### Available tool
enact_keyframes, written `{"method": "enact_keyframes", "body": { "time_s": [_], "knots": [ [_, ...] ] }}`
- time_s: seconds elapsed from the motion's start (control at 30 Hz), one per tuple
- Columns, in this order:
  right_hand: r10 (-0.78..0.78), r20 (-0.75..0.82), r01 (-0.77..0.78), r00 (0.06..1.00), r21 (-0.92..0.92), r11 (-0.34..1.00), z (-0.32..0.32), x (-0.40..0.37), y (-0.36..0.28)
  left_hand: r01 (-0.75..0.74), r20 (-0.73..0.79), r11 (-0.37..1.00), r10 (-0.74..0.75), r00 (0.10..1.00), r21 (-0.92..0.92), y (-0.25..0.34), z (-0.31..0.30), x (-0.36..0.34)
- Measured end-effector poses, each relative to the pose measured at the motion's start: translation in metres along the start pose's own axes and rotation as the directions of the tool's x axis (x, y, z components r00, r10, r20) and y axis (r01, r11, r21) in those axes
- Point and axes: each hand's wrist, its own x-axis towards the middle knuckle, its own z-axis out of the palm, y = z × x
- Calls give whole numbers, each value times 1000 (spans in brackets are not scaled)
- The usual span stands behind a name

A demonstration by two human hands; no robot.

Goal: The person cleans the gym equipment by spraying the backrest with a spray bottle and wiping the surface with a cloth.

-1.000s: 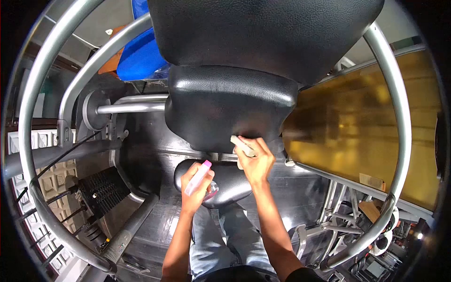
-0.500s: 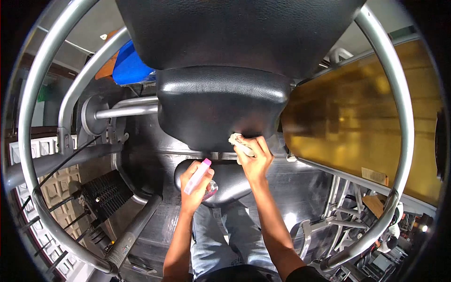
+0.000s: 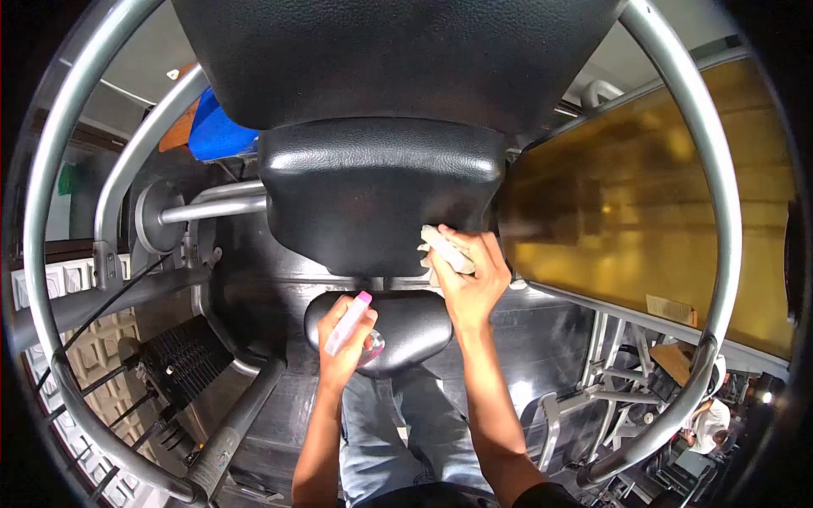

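My left hand [image 3: 345, 345] is closed around a spray bottle [image 3: 349, 322] with a pink-tipped white head, and its clear body shows below my fingers. In my right hand [image 3: 476, 275] is a bunched pale cloth [image 3: 446, 249], at the right front edge of the black padded seat [image 3: 364, 216]. Whether the cloth presses on the seat is hard to tell. Behind that seat rises a black backrest pad [image 3: 381, 63]. A smaller black pad [image 3: 415, 330] lies below the seat, just behind the bottle.
Curved silver tubes [image 3: 42, 220] [image 3: 727, 203] frame both sides. A weight stack [image 3: 182, 364] stands at lower left, and a blue pad [image 3: 218, 129] at upper left. To the right is a yellowish reflective panel [image 3: 635, 216]. A person in white [image 3: 710, 425] appears at far lower right.
My right hand has moved slightly right with the cloth, along the seat's front edge. My view has shifted a little, and a person in white shows more plainly at lower right.
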Motion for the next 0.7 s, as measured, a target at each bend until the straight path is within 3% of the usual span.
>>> {"method": "enact_keyframes", "body": {
  "time_s": [0.17,0.33,0.47,0.63,0.7],
  "knots": [
    [-9,-18,10,1000,40,999,9,-23,25,9,9,1000,-9,1000,26,-1,2,-1],
    [57,11,-54,998,-182,982,6,-45,55,15,-2,998,-15,1000,53,6,8,-1],
    [89,-67,-91,994,-35,995,1,-37,53,18,1,997,-18,1000,73,3,8,2],
    [54,-37,-55,998,-7,998,-12,-4,25,34,27,994,-37,999,102,-7,4,3],
    [-68,-50,69,996,35,997,-17,10,17,30,19,995,-32,999,92,-9,6,3]
  ]
}}
